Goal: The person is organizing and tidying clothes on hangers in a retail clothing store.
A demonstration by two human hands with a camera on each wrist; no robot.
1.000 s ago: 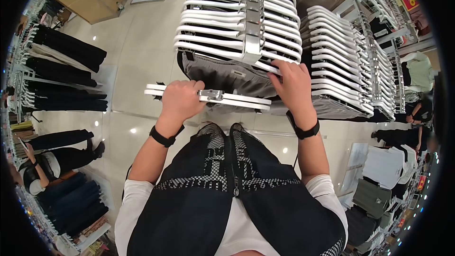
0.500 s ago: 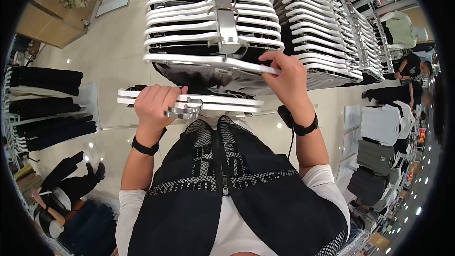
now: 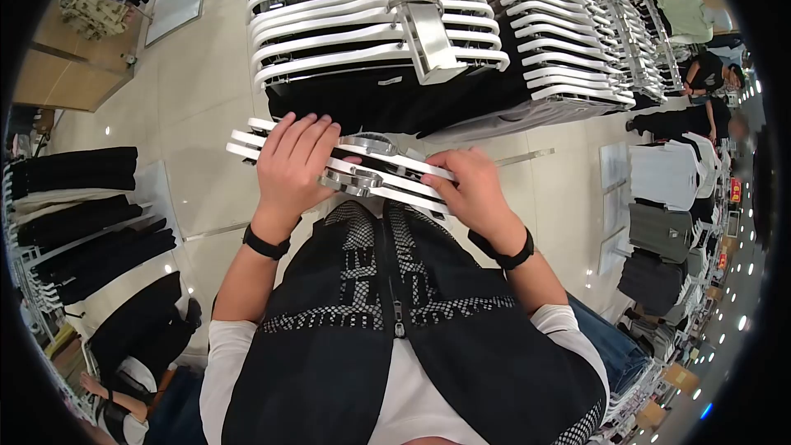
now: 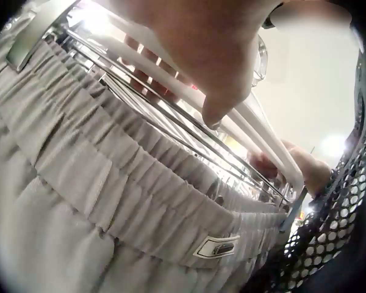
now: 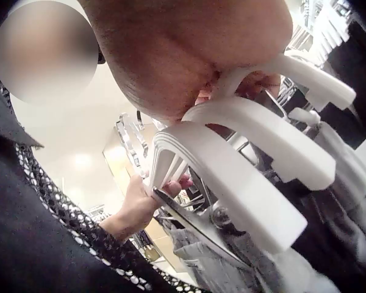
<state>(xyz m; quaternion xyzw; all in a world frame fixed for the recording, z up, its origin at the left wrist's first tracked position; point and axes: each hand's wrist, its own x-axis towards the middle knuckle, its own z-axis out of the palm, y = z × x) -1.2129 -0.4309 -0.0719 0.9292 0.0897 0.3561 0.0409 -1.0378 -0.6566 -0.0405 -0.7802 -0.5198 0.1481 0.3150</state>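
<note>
White hangers (image 3: 409, 166), a small stack with metal hooks (image 3: 356, 182) on top, held level at chest height just short of the rack (image 3: 434, 37), itself packed with hanger rows (image 3: 568, 41) carrying dark garments (image 3: 395, 103). Left hand (image 3: 292, 166) wrapped over the stack near its left end, right hand (image 3: 471, 194) closed round the right end. Shown only from the left wrist: grey trousers (image 4: 97, 201) with gathered waistband and small label (image 4: 216, 247) hanging beneath the stack; only from the right wrist: hanger tips pressed into the palm.
</note>
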